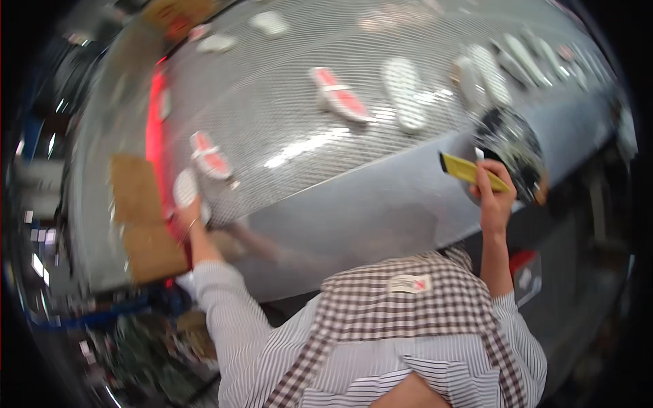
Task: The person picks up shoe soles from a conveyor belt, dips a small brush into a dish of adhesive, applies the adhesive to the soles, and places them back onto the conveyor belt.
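Conveyor [272, 88]; yellow tool [460, 167] inside clenched right fingers [483, 180], left fingers [193, 208] at sole [184, 186], hold unclear

I get glare streaking the ribbed belt [258, 88], 1 red glow [156, 129] at left, softening blur, and dark, bent rims.

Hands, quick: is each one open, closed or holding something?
Left hand: at a white sole; too blurred to tell its grip.
Right hand: closed, holding a yellow tool.
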Demonstrator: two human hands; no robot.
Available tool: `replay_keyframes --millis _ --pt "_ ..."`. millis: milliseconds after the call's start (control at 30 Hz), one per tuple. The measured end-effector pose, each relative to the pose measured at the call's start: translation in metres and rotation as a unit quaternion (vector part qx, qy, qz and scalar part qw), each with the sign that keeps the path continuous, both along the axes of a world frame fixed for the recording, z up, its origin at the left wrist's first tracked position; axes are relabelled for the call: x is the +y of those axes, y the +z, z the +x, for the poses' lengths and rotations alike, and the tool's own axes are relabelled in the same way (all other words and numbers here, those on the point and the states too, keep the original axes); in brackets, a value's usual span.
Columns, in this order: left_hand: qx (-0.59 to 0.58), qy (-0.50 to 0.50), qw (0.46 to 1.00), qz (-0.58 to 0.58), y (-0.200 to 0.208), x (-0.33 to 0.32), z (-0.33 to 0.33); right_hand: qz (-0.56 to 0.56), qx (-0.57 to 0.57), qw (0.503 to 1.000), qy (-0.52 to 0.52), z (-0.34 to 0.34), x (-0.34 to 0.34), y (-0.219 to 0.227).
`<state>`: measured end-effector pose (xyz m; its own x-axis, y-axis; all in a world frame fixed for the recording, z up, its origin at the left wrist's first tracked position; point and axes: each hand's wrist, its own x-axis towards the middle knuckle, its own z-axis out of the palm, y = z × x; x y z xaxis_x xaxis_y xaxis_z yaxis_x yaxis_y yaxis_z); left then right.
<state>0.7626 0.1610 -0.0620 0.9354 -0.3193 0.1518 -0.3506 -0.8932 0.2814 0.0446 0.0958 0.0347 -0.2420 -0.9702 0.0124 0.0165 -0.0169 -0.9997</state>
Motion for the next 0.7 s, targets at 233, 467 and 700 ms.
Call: replay_keyframes --millis 233,467,700 --pt "0.262 -0.133 0.853 -0.430 0.048 0.040 -0.115 -0.015 0.086 0.986 -0.144 -0.076 0.003 0.004" --pt "0.594 -0.165 0.634 -0.466 0.085 0.016 -0.261 -0.054 0.266 0.959 -0.084 -0.091 -0.014 -0.020" --pt "0.793 -0.276 0.351 -0.413 0.081 -0.035 -0.381 -0.002 0.245 0.967 -0.074 -0.093 -0.017 -0.026"
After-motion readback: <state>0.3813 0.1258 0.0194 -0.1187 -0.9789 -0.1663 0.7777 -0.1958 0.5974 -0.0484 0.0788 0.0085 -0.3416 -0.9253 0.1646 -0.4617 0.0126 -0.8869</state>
